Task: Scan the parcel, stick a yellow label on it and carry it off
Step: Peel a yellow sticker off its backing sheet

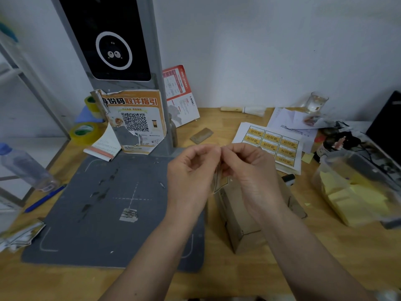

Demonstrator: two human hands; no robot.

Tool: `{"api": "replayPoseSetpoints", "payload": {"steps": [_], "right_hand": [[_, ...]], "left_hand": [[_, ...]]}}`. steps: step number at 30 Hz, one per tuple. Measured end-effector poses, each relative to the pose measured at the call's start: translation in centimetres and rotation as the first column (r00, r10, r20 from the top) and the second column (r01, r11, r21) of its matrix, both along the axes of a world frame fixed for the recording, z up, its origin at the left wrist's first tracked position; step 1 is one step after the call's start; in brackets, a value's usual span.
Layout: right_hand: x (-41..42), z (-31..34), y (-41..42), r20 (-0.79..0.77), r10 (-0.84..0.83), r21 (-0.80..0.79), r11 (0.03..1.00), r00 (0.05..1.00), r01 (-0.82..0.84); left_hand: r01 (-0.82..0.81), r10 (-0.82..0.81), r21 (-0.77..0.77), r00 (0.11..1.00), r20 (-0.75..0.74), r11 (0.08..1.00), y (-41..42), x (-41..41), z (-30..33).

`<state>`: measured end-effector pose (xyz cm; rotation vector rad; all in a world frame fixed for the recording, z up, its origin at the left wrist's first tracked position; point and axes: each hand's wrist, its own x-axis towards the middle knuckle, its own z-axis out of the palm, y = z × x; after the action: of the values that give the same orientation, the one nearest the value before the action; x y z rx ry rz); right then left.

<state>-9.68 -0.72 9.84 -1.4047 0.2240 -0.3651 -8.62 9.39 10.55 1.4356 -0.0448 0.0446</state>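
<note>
Wooden desk (217, 283) against pale wall, seen from above.

- Centre of frame: left hand (191, 177) and right hand (249, 170), fingertips meeting, both pinching a small yellow label (219, 181) hanging edge-on between them; probably being peeled from its backing, held high for close sight.
- Just below the hands, lower centre right: parcel (236, 222), small brown carton resting on the desk beside the scan mat (108, 213); likely set there to free both hands. Label not yet applied.
- Upper left: scanner column (121, 40) with dark lens panel, torn QR poster (135, 122) taped at its foot.
- Upper right of the hands: label sheet (275, 140), several yellow labels remaining.
- Right edge: clear tub (355, 192) of yellow slips, tangled cables; crowding the parcel's right side.
- Left edge: tape rolls (86, 132), plastic bottle (23, 166), blue pen (45, 198), paper scraps. Nothing lying between hands and parcel.
</note>
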Motion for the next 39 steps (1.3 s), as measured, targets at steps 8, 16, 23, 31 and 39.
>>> {"api": "replayPoseSetpoints", "payload": {"steps": [8,16,23,31,39], "right_hand": [[-0.5,-0.3,0.1,0.028,-0.027,-0.122,0.992,0.999,0.030],[-0.9,-0.3,-0.2,-0.002,-0.037,-0.109,0.993,0.999,0.036],[-1.0,-0.2,-0.5,-0.016,-0.044,-0.100,0.994,0.999,0.043],[-0.9,-0.6,-0.6,-0.012,-0.028,-0.096,0.995,1.000,0.027],[-0.5,-0.8,-1.1,-0.036,0.017,0.095,0.995,0.999,-0.013]], "left_hand": [[0.004,-0.015,-0.096,0.993,-0.119,0.995,-0.1,0.6,-0.7],[0.040,-0.070,-0.177,0.983,-0.168,0.983,-0.5,0.4,-0.7],[0.069,-0.127,-0.283,0.974,-0.189,0.956,-0.8,0.5,-0.7],[0.050,-0.083,-0.175,0.979,-0.186,0.983,-0.4,0.7,-1.2],[-0.004,-0.050,-0.227,0.972,-0.230,0.974,-0.3,1.0,-1.3]]}}
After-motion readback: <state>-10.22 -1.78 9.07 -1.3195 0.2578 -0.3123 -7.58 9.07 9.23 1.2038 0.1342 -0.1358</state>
